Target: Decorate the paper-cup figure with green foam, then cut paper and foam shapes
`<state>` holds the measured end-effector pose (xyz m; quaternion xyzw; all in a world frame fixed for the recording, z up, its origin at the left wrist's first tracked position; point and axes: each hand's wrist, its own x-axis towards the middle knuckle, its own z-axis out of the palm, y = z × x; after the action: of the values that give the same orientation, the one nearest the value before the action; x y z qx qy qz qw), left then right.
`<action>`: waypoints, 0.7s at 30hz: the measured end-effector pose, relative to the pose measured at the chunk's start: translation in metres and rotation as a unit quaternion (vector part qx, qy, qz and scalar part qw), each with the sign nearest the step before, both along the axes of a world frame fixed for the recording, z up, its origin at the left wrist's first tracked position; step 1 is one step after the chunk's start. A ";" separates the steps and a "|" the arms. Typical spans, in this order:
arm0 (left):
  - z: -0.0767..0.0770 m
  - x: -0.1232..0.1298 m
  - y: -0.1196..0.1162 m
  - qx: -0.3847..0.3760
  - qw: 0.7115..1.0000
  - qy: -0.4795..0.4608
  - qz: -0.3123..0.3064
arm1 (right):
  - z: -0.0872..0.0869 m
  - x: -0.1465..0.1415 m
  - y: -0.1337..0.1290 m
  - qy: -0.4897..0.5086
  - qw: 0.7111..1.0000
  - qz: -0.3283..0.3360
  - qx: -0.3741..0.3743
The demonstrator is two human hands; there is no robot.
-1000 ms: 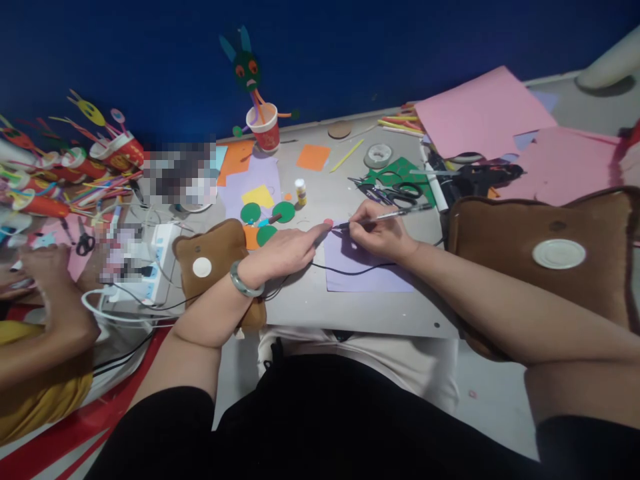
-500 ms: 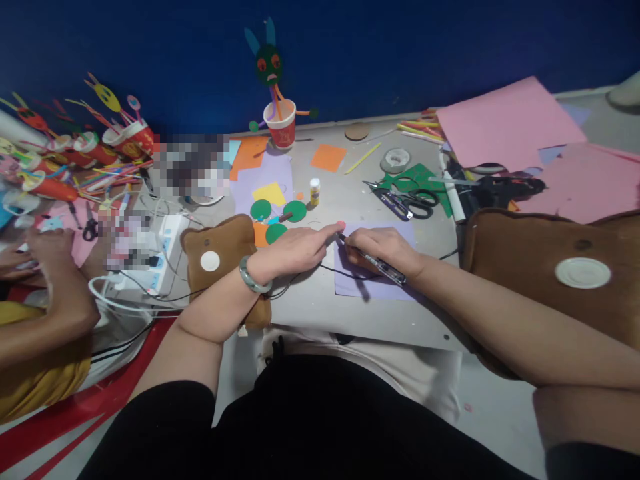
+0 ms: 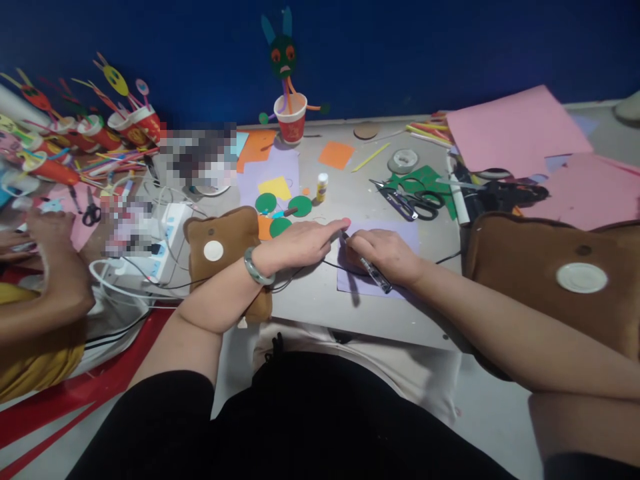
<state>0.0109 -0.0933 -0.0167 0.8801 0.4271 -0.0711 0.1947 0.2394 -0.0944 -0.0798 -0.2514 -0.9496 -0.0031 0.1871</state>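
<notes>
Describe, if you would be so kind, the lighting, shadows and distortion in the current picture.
Head view: a dark shadow falls on the purple paper, near the right hand and its pen; the black top shows little detail; the right forearm looks stretched toward the edge, probably by a wide lens; pixelated patches at left hide what lies there.

3 loose green discs point(image 3: 266, 203), 1 clear-barrelled pen point(image 3: 378, 276), 1 bangle point(image 3: 253, 269), 2 brown cushions point(image 3: 520, 293)

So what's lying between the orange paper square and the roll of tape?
A thin yellow strip lies between the orange square and the tape roll in the head view.
</notes>
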 end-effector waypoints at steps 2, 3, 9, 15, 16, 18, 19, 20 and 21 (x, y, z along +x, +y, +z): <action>-0.001 0.000 0.000 0.000 1.000 -0.002 0.003 | 0.000 0.000 0.000 0.004 1.000 0.004 0.018; -0.001 -0.001 0.000 -0.001 1.000 -0.003 0.004 | 0.000 0.000 0.000 0.007 1.000 0.005 0.019; 0.000 0.000 0.000 -0.008 1.000 0.000 0.002 | -0.002 0.003 0.000 0.022 0.998 -0.012 -0.062; 0.003 0.000 0.000 -0.010 1.000 0.002 0.007 | -0.008 0.010 0.004 0.066 0.988 -0.061 -0.125; 0.003 0.000 0.000 -0.010 1.000 0.004 0.007 | -0.009 0.011 0.005 0.073 0.986 -0.074 -0.132; 0.004 0.000 0.000 -0.007 1.000 0.003 0.004 | -0.010 0.013 0.007 0.093 0.979 -0.113 -0.140; 0.004 0.000 0.000 -0.005 1.000 0.002 0.004 | -0.010 0.013 0.007 0.107 0.975 -0.136 -0.138; 0.003 0.000 0.000 -0.004 1.000 0.002 0.003 | -0.011 0.012 0.008 0.128 0.971 -0.157 -0.131; 0.003 0.000 0.000 -0.004 1.000 0.003 0.004 | -0.011 0.011 0.009 0.150 0.966 -0.174 -0.121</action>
<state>0.0106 -0.0932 -0.0136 0.8774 0.4309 -0.0744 0.1973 0.2506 -0.0856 -0.0909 -0.4312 -0.8457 0.1170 0.2918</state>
